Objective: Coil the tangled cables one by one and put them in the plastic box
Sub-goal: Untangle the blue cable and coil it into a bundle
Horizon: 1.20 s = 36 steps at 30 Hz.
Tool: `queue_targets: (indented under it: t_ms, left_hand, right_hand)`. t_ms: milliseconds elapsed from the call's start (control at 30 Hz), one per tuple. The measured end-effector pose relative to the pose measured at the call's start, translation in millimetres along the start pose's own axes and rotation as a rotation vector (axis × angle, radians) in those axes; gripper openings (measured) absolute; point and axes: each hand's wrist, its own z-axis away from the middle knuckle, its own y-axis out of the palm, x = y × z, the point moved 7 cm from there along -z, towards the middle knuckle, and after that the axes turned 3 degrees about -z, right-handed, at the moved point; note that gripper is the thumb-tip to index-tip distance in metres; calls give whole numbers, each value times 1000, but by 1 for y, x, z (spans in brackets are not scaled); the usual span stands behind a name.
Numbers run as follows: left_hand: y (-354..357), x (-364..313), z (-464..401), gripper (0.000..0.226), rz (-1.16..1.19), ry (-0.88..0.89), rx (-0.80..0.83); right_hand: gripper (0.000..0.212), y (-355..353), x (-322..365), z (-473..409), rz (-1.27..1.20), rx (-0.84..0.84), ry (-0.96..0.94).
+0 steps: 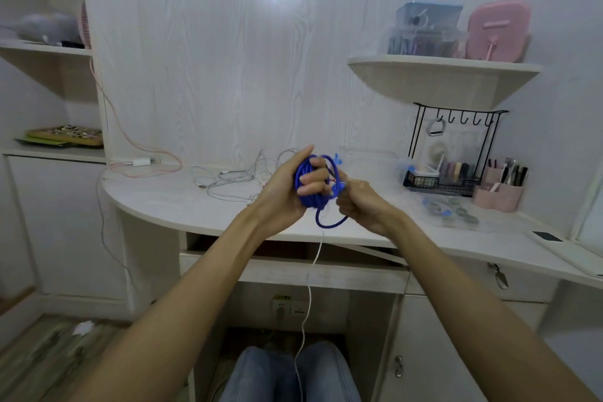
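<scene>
- Far left: shelf unit [45, 50] with a grey soft item on its upper board and a flat patterned item on the lower one.
- Pink cable [137, 143] hangs down the wall and lies looped on the left end of the surface [169, 202], beside a white charger plug [141, 161].
- White cables [228, 178] lie tangled on the surface behind the left hand, spread from left of centre toward the middle.
- One white cable [308, 290] hangs over the front edge of the surface and runs down between the knees.
- Left hand [287, 186] is raised above the front edge of the surface; its fingers [313, 180] are curled round a wound bundle of blue cable [308, 197], thumb pointing up.
- A free loop of the blue cable droops below the bundle, between the two hands.
- Right hand [359, 202], just beside the bundle, is closed with fingers pinching the loose end of the blue cable.
- Clear plastic box [368, 160] stands on the surface behind the right hand; contents cannot be told.
- Right: black wire rack [453, 153] with hooks, pink pen holder [499, 194], clear tray of small round items [453, 209].
- Upper right shelf: blue storage box [427, 21], pink mirror [496, 31].
</scene>
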Motion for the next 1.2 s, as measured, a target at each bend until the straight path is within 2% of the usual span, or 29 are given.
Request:
queue_targets:
  t_ms: [67,133,167,233,300,400,467,500,600,700,867,967,1100,1167,1200]
  left_hand:
    - [-7,-16,-7,33,139,157,-107]
    - [-22,-32,-12,31,151,288,-272]
    - [-32,-38,-11,31,74,338,-383]
    - [-50,-44,-7,31,-193,397,-587]
    - [-61,-43,0,34,-521,380,-703]
    - [-65,-30,6,49,-1043,262,-687]
    - [-61,-18,5,51,-1390,192,-604]
    - [-60,-11,5,49,-1472,147,-546]
    - [-60,10,6,45,-1376,-59,-308]
    - [-55,26,11,56,-1135,-223,-93]
    - [-27,34,13,59,-653,-340,113]
    - [-20,27,14,53,-463,-295,144]
    - [-20,19,11,51,-264,-149,49]
    - [-19,17,9,52,-167,-85,1]
    - [-18,17,8,53,-130,-62,-15]
  right_hand:
    - [40,10,-11,3,-39,-138,21]
    - [41,30,-16,12,116,-171,-3]
    - [40,45,-15,18,256,-130,-53]
    - [39,72,-10,32,542,2,-167]
    - [36,85,2,43,743,100,-221]
    - [33,82,21,48,993,238,-216]
    - [31,78,27,50,1071,389,-157]
    - [31,77,28,52,1104,456,-132]
    - [33,64,41,49,1104,550,-110]
    - [36,39,55,43,1010,557,-58]
    - [37,13,57,37,645,586,70]
    - [45,3,51,34,501,417,22]
    - [53,3,36,27,389,54,-170]
    - [46,10,29,26,464,-64,-282]
    - [35,18,26,27,525,-74,-318]
